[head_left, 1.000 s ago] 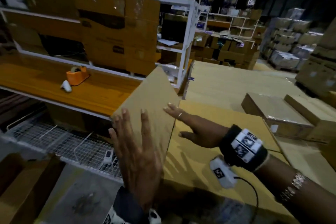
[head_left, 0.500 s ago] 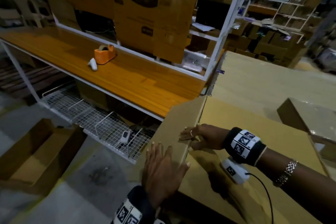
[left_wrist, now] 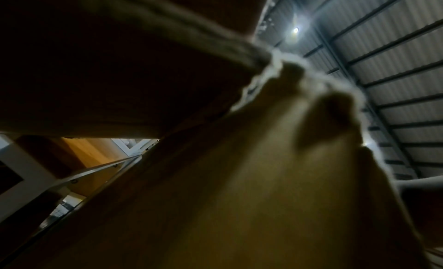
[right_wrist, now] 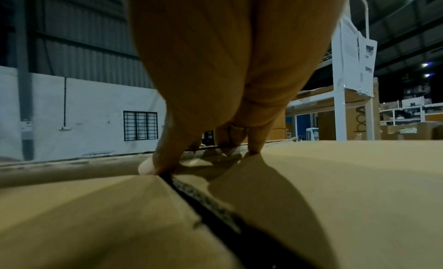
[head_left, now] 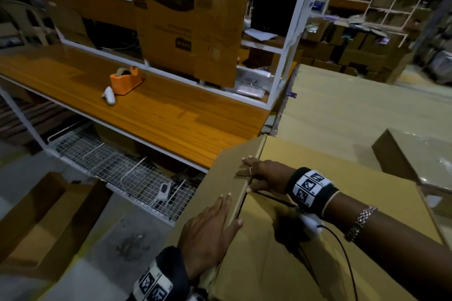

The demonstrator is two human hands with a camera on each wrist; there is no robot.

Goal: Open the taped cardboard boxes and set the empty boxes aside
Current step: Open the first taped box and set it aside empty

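Observation:
A big brown cardboard box (head_left: 342, 203) fills the lower right of the head view. Its left flap (head_left: 220, 178) is bent outward and down over the side. My left hand (head_left: 220, 212) lies flat on that flap with its fingers straight. My right hand (head_left: 254, 176) presses spread fingers along the fold line. In the right wrist view, the fingertips (right_wrist: 254, 150) touch the cardboard (right_wrist: 347, 187) beside a dark gap at the flap's edge. The left wrist view is dim and blurred, with the left hand (left_wrist: 311, 106) against the cardboard.
An orange tape dispenser (head_left: 126, 80) and a small white object (head_left: 108, 98) sit on the wooden workbench (head_left: 171, 120) to the left. A wire shelf (head_left: 117, 168) runs under it. An open box (head_left: 44, 222) stands on the floor. A plastic-covered box (head_left: 415, 154) lies to the right.
The flap has gone from raised to folded outward and down. Both hands have followed it lower. The head view has swung left and downward.

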